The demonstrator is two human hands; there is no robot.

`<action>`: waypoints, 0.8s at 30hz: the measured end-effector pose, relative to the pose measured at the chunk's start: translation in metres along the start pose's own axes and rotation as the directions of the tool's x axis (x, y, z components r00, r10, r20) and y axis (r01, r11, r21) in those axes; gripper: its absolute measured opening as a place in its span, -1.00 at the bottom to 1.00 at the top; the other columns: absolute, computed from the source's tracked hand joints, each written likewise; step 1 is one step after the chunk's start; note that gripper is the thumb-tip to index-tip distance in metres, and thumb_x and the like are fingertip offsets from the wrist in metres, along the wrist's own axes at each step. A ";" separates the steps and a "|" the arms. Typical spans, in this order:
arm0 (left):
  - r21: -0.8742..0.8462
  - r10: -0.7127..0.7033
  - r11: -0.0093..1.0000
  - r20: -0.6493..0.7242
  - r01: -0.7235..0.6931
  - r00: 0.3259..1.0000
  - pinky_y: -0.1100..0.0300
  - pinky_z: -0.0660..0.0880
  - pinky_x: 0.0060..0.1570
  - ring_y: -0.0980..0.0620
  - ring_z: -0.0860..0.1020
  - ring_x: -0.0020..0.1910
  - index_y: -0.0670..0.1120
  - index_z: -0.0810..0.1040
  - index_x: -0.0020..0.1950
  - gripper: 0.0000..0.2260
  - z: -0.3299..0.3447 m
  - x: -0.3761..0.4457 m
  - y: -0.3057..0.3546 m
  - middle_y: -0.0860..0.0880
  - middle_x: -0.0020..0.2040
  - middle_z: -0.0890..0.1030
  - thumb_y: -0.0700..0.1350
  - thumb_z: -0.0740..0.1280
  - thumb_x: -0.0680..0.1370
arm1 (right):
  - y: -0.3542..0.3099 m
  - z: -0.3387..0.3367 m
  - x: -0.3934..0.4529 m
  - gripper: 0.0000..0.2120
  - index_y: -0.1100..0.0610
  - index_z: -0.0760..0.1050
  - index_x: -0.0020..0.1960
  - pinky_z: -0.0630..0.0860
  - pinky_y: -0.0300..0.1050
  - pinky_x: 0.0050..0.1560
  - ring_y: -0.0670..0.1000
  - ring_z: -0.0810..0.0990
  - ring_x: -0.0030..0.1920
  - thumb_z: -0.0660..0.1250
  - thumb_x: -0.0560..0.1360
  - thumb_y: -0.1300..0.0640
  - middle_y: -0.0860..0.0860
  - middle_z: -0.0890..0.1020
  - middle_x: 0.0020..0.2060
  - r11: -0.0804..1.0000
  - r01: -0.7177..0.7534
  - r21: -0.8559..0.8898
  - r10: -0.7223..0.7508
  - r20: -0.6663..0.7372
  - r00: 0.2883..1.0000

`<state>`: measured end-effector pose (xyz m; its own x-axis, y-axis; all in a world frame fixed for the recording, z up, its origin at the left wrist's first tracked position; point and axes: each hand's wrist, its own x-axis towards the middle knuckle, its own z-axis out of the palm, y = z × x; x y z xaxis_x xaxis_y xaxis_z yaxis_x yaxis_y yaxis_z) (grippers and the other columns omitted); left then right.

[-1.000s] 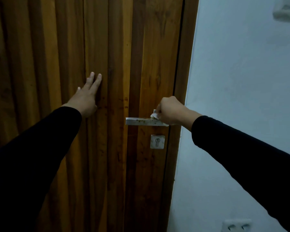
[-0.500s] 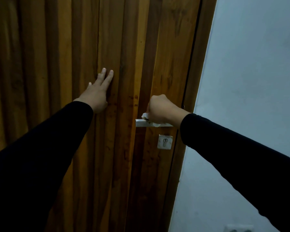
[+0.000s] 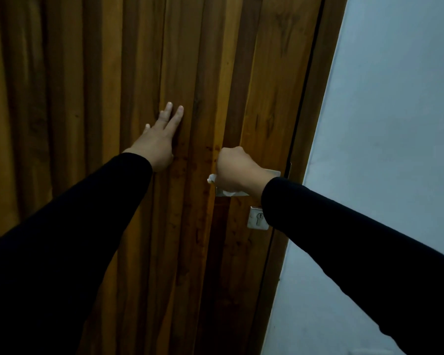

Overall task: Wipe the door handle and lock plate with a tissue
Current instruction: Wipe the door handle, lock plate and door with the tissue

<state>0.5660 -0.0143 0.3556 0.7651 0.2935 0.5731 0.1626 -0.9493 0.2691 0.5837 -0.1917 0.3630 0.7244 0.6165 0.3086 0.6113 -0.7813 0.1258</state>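
Observation:
A metal lever door handle (image 3: 274,172) runs across the wooden door (image 3: 139,60), mostly hidden under my right hand (image 3: 235,169). That hand is closed around the handle's left end with a white tissue (image 3: 212,178) bunched in it; bits of tissue stick out at the left and below the fist. The square lock plate (image 3: 256,219) with its keyhole sits just below the handle, partly covered by my right sleeve. My left hand (image 3: 159,142) lies flat on the door with fingers spread, to the left of the handle.
The door frame (image 3: 313,98) stands right of the handle. A pale wall (image 3: 395,111) fills the right side of the view.
My right hand has slid with the tissue along the handle from its right end to its left end. The view has shifted, so door and hands sit further right in frame.

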 end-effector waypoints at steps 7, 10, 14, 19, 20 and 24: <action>0.010 -0.014 1.000 0.006 0.014 1.000 -0.05 -0.05 0.45 -0.04 -0.16 0.50 0.14 -0.28 0.50 -0.11 -0.003 -0.004 0.004 0.04 0.51 -0.32 -0.42 0.23 0.48 | -0.011 0.005 0.001 -0.82 0.24 0.44 0.05 0.33 -0.26 -0.48 -0.04 0.39 -0.37 0.23 0.57 0.12 0.07 0.41 -0.26 0.989 -0.003 0.145 0.006 -0.017 1.000; 0.014 -0.020 1.000 0.010 0.020 1.000 -0.05 -0.05 0.45 -0.04 -0.17 0.50 0.13 -0.28 0.50 -0.12 -0.004 -0.005 0.005 0.04 0.51 -0.33 -0.42 0.22 0.48 | -0.013 0.007 0.000 -0.77 0.25 0.46 0.07 0.44 -0.22 -0.40 -0.02 0.49 -0.28 0.26 0.55 0.09 0.07 0.49 -0.16 0.964 0.042 0.261 -0.041 -0.009 0.999; 0.028 0.010 1.000 0.015 -0.010 1.000 -0.05 -0.09 0.46 -0.02 -0.15 0.51 0.11 -0.29 0.50 -0.11 -0.006 -0.004 0.003 0.02 0.51 -0.33 -0.41 0.24 0.47 | 0.000 -0.009 -0.003 -0.81 0.19 0.55 0.10 0.54 -0.24 -0.26 -0.09 0.56 -0.19 0.25 0.55 0.14 -0.01 0.57 -0.15 0.814 0.078 0.576 -0.061 -0.050 0.997; 0.020 0.030 0.999 0.038 -0.030 0.999 -0.04 -0.11 0.44 -0.02 -0.15 0.51 0.09 -0.29 0.51 -0.10 -0.009 -0.006 0.001 0.01 0.51 -0.34 -0.41 0.25 0.47 | 0.032 -0.031 0.013 -0.80 0.16 0.55 0.13 0.44 -0.35 -0.35 -0.18 0.50 -0.24 0.25 0.55 0.17 -0.01 0.57 -0.07 0.799 0.096 0.594 0.062 -0.239 0.969; 0.018 0.028 0.999 0.043 -0.029 0.999 -0.04 -0.10 0.44 -0.03 -0.15 0.51 0.10 -0.30 0.50 -0.10 -0.009 -0.006 0.001 0.02 0.51 -0.34 -0.41 0.25 0.48 | 0.038 -0.031 0.016 -0.81 0.17 0.55 0.12 0.46 -0.35 -0.35 -0.17 0.50 -0.24 0.24 0.55 0.18 0.00 0.57 -0.05 0.810 0.101 0.577 0.080 -0.279 0.957; 0.000 -0.021 1.000 0.057 0.021 0.998 -0.09 0.04 0.44 -0.10 -0.14 0.50 0.16 -0.30 0.49 -0.10 -0.009 -0.005 0.004 0.07 0.50 -0.35 -0.40 0.24 0.49 | 0.054 -0.022 0.031 -0.77 0.17 0.52 0.18 0.53 -0.28 -0.19 -0.11 0.56 -0.09 0.25 0.53 0.24 0.03 0.57 0.06 0.861 0.105 0.498 0.078 -0.332 0.940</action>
<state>0.5571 -0.0188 0.3603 0.7960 0.3060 0.5222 0.1781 -0.9430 0.2811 0.6321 -0.2169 0.3996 0.6228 0.4865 0.6128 0.7607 -0.5595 -0.3291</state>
